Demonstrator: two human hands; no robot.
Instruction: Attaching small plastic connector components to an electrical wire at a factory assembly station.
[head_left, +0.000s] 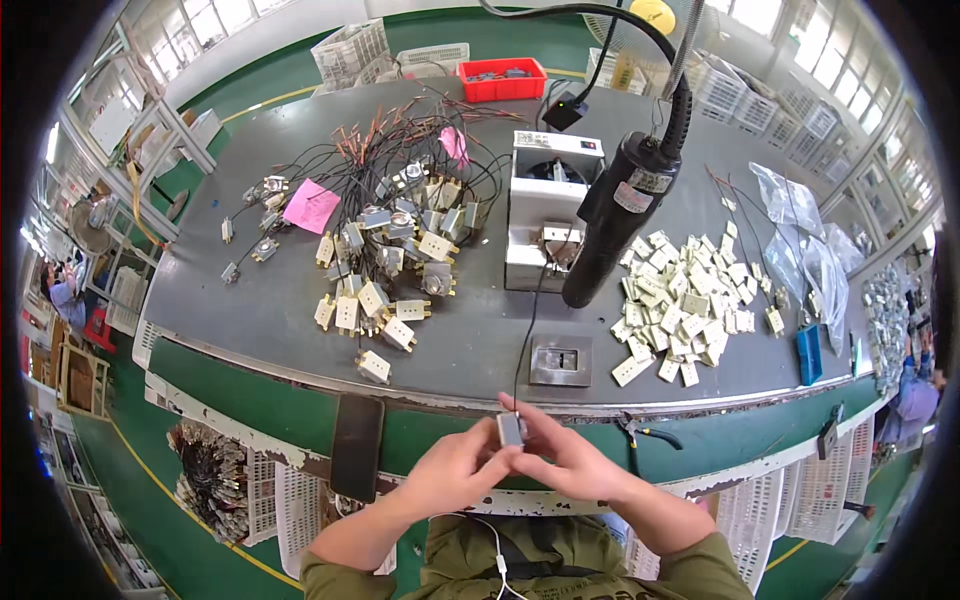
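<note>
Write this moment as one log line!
left hand: holds grey block | right hand: holds same block | black cord: runs up from block | pliers: on green strip

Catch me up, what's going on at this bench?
A person holds a small grey-faced block between the left hand and right hand, at the bench's near edge; a dark cable runs up from it. Just beyond sits a square metal fixture, with a black cylindrical tool hanging above the bench. A heap of cabled blocks lies to the left, a pile of cream pieces to the right.
</note>
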